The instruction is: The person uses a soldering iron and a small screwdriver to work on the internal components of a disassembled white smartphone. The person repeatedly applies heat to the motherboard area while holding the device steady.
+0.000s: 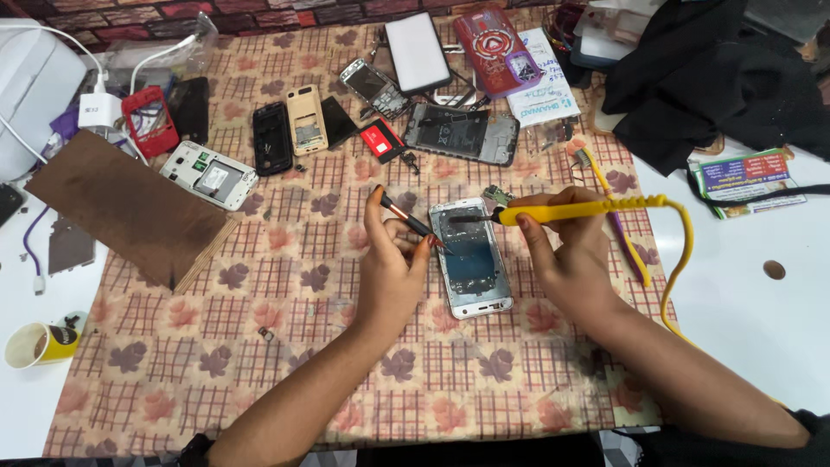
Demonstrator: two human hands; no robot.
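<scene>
An opened white smartphone point(472, 259) lies on the leaf-patterned cloth point(285, 346) in front of me, its inside exposed. My left hand point(389, 264) holds a thin dark-and-copper tool point(411, 221), a screwdriver or tweezers, whose tip touches the phone's left edge. My right hand point(562, 251) grips a yellow soldering iron point(562, 209) by its handle, the dark tip pointing left over the phone's upper part. The iron's yellow cord point(683, 251) loops down to the right.
Several dismantled phones and covers point(294, 125) lie along the back of the cloth, with a white one point(209, 175) at left. A brown board point(130, 203), a yellow cup point(35, 344), a brush point(618, 216), black fabric point(718, 78) and a leaflet point(748, 177) surround the work spot.
</scene>
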